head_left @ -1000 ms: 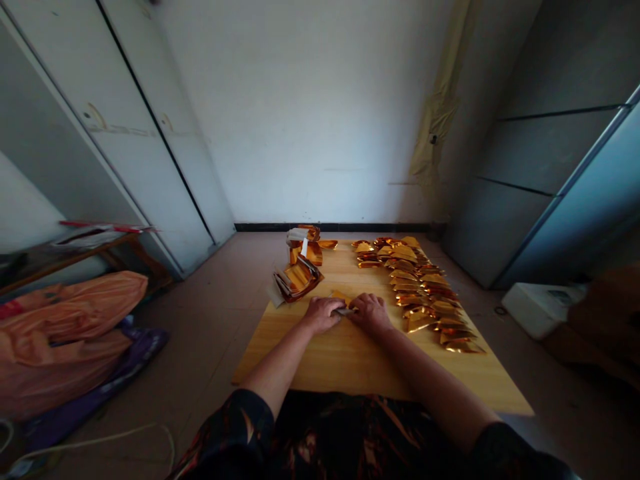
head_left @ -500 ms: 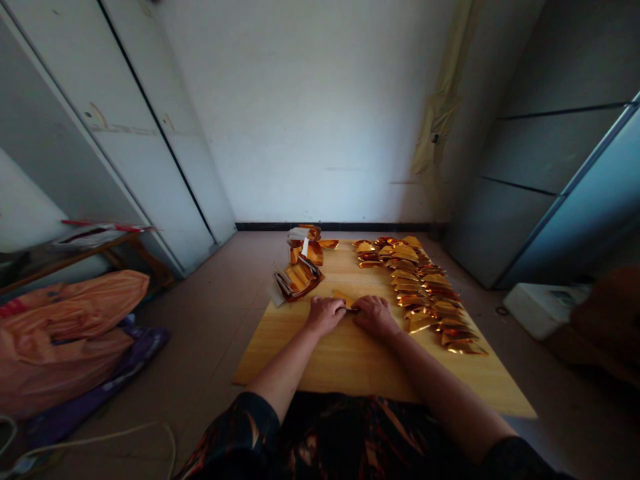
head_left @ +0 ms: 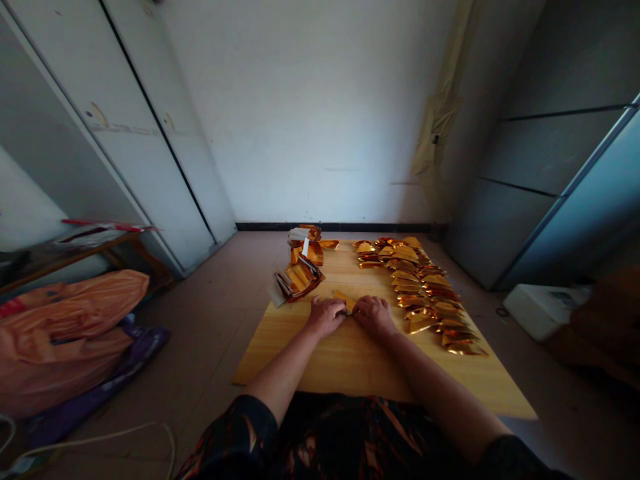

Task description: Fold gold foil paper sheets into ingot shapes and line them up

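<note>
Between my two hands lies a sheet of gold foil paper (head_left: pixel 344 298), partly hidden under the fingers. My left hand (head_left: pixel 327 315) is closed on its left side, fingertips pressed down at the near edge. My right hand (head_left: pixel 374 315) grips the right side the same way, its fingers curled close to the left ones. Beyond my left hand sit stacks of gold paper sheets (head_left: pixel 301 275), loosely bent. To the right of my right hand, folded gold paper pieces (head_left: pixel 407 283) lie in overlapping rows.
The wooden board (head_left: pixel 320 373) bears all the paper. On the left, an orange bag (head_left: pixel 75 333) and a pale cable (head_left: pixel 115 433) lie on the floor. A white box (head_left: pixel 533 310) stands at the right, near a grey cabinet (head_left: pixel 520 160). A wall is behind.
My right hand's fingers have shifted slightly left, closer to my left hand. A little more of the gold sheet shows between them. The stacks and rows have not moved.
</note>
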### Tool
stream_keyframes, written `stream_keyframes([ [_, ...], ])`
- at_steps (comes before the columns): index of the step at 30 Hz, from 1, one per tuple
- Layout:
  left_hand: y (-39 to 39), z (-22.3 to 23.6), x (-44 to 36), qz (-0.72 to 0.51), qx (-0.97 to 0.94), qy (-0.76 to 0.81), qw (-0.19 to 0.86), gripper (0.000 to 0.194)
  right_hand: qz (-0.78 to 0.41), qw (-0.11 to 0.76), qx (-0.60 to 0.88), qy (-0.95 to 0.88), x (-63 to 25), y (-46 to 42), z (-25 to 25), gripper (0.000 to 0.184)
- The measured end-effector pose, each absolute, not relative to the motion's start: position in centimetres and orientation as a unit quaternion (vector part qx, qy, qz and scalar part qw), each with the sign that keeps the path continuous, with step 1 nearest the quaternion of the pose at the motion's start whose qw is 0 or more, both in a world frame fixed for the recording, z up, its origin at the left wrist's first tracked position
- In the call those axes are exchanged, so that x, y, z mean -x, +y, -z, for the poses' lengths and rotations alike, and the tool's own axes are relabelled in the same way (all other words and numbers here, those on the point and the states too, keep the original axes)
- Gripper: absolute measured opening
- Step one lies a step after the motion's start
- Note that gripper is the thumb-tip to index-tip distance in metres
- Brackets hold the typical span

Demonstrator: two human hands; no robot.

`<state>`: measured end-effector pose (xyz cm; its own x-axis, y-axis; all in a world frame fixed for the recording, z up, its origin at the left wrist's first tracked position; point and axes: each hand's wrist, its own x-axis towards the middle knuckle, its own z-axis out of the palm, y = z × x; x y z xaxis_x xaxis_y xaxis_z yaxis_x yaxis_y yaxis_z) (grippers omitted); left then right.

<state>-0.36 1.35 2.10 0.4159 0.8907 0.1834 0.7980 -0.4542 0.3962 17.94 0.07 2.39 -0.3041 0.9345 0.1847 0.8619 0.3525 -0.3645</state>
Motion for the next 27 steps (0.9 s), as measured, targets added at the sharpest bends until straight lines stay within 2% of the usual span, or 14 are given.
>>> stream_keyframes([
  [11,1.6,-1.8,0.0,-0.197,-0.816,0.528,0.131,0.018,-0.088,0.176,0.611,-0.767,-16.9,0.3,-2.4,0.018],
  [27,2.2,-1.2,-0.5,-0.198,-0.83,0.516,0.073,0.01,-0.079,0.141,0.637,-0.754,-16.4,0.6,-2.5,0.015],
])
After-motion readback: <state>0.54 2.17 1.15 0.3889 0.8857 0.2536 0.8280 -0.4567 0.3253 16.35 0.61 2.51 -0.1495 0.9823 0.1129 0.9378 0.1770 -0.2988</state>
